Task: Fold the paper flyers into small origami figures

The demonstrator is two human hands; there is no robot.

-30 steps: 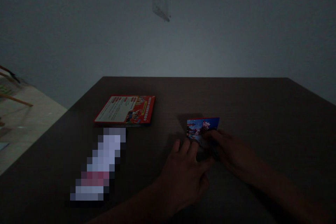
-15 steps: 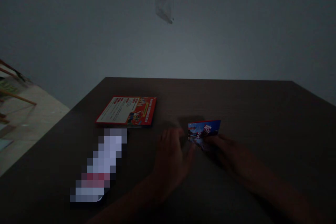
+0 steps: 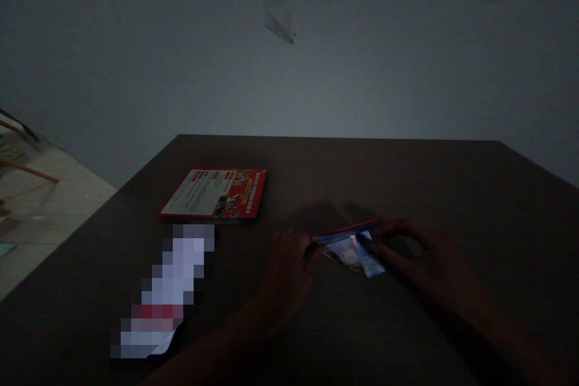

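Note:
A small folded paper [image 3: 348,251], printed in blue with a thin red edge, is held just over the dark tabletop. The fingers of my left hand [image 3: 289,265] are closed on its left end. At its right end, my right hand [image 3: 420,256] pinches it between thumb and fingers. One flap with a pale picture hangs toward me, and the red edge runs along the top. Dim light hides the exact fingertip contacts.
A red-and-white printed booklet [image 3: 212,194] lies on the wooden table [image 3: 362,163] to the left. Nearer me is a bright, pixelated phone-like object [image 3: 167,289]. A pale wall [image 3: 384,72] stands behind the table, with a clear plastic bag [image 3: 280,0] hanging on it.
The paper has tipped from showing its blue printed face to showing its edge and a lower flap. My left hand has closed on its left end; my right hand has shifted to the right.

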